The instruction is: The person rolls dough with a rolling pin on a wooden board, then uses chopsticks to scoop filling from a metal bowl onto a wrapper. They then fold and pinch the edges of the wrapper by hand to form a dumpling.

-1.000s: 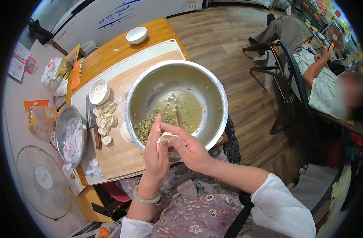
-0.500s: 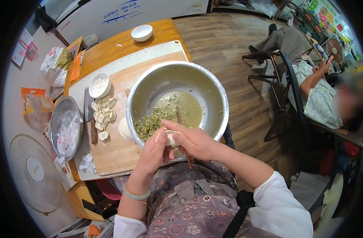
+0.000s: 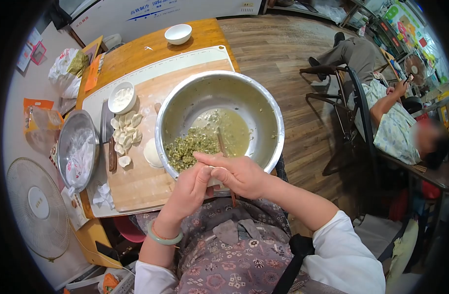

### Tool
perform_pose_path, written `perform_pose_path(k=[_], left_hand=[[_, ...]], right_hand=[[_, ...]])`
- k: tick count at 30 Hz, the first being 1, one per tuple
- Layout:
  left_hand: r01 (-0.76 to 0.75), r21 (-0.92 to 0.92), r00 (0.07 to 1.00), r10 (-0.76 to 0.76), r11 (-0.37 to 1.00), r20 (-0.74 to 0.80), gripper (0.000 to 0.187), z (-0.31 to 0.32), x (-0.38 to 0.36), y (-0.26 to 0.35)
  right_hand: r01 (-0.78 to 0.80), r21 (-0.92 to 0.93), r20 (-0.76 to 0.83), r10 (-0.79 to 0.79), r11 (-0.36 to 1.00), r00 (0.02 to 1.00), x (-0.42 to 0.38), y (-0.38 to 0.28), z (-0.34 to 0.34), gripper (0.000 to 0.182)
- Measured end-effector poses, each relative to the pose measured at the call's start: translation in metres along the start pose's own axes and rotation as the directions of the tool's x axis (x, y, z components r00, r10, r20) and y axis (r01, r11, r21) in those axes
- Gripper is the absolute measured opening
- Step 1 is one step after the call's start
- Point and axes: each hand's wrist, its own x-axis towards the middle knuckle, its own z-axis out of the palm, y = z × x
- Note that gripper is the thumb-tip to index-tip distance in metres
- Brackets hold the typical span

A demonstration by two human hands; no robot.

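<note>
Hands: left hand [image 3: 189, 188] and right hand [image 3: 236, 172] pressed together at the near rim of the steel bowl [image 3: 263, 103], pinching a dumpling that is almost wholly hidden between them.
Bowl: holds green filling [image 3: 185, 147] on its left side, wet broth, and chopsticks [image 3: 220, 144] leaning inside.
Board: wooden board [image 3: 141, 183] left of the bowl, with folded dumplings [image 3: 126, 134] and a small dish of flour [image 3: 122, 97].
Far left: a steel pan [image 3: 77, 152].
Right: a seated person [image 3: 396, 122], well apart.

Small eatery: dumpling prep board [image 3: 136, 181], freezer [image 3: 161, 12], shop shelves [image 3: 406, 24].
</note>
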Motion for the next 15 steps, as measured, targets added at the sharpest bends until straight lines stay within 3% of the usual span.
perform_pose_path(k=[1, 3, 4, 6, 12, 15], left_hand=[[0.0, -0.001, 1.0, 0.0, 1.0, -0.001, 0.045, 0.001, 0.0, -0.001], [-0.014, 0.223, 0.993, 0.041, 0.975, -0.114, 0.041, 0.002, -0.001, -0.005], [-0.016, 0.222, 0.992, 0.043, 0.975, -0.116, 0.041, 0.003, 0.0, -0.005], [-0.176, 0.422, 0.938, 0.281, 0.89, -0.201, 0.035, 0.007, 0.002, -0.006], [-0.259, 0.508, 0.841, 0.451, 0.821, -0.3, 0.03, 0.008, 0.007, -0.01], [-0.206, 0.54, 0.859, 0.415, 0.816, -0.3, 0.031, 0.005, 0.005, -0.016]], right_hand=[[0.021, -0.029, -0.048, -0.022, 0.999, 0.999, 0.001, 0.0, 0.003, 0.041], [0.042, -0.062, -0.092, -0.048, 0.997, 0.995, 0.003, -0.002, 0.007, 0.04], [0.059, -0.074, -0.133, -0.068, 0.996, 0.989, 0.004, -0.004, 0.008, 0.039], [0.076, -0.086, -0.172, -0.09, 0.993, 0.981, 0.008, -0.005, 0.011, 0.038], [0.137, -0.276, -0.269, -0.213, 0.951, 0.939, 0.017, -0.002, 0.023, 0.034], [0.162, -0.319, -0.278, -0.255, 0.934, 0.926, 0.019, 0.003, 0.026, 0.03]])
